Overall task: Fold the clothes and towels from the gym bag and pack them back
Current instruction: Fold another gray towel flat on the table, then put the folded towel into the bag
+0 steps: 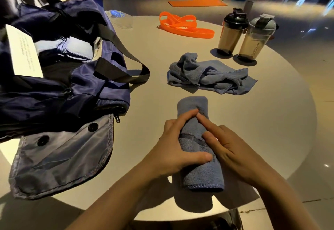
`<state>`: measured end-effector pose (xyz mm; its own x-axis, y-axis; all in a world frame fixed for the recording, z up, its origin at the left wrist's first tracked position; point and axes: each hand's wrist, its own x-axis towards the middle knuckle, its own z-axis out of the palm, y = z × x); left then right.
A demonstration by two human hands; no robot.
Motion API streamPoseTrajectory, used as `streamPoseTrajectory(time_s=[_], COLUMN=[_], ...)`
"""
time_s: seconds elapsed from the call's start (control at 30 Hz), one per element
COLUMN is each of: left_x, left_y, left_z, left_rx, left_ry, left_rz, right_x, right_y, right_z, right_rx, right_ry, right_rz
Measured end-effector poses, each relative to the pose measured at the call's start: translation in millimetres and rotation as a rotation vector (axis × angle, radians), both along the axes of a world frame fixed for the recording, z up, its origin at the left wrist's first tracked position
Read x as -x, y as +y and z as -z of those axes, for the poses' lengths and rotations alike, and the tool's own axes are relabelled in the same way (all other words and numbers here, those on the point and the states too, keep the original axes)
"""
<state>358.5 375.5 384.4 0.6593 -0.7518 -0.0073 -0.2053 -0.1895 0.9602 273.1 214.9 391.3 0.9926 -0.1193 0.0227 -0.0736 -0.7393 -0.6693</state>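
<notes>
A blue towel (pixel 198 144) was rolled up on the round table (pixel 262 121), just in front of the person. It was held by the left hand (pixel 173 150), with fingers and thumb curled round it. The right hand (pixel 229 150) was laid on top with straight fingers. The roll should be kept tight, then put in the open gym bag (pixel 59 85). Another towel (pixel 209 75) was left crumpled nearby.
</notes>
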Motion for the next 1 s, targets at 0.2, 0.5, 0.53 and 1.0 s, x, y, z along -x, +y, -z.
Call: streamPoseTrajectory(time_s=[0.2,0.5,0.53,1.0], left_x=[-18,-84,-94,-335], left_y=[38,138,149,219], left_z=[-26,-75,-78,-89], left_rx=[0.318,0.037,0.004,-0.653], left_ry=[0.15,-0.296,-0.314,-0.527], left_rz=[-0.071,-0.456,-0.476,-0.827], right_x=[-40,-155,-169,-313], right_y=[38,121,128,145], right_z=[-32,-70,-73,-65], right_rx=[-0.544,-0.687,-0.703,-0.109], right_ry=[-0.075,-0.176,-0.146,-0.281], right_rz=[-0.121,-0.415,-0.465,-0.338])
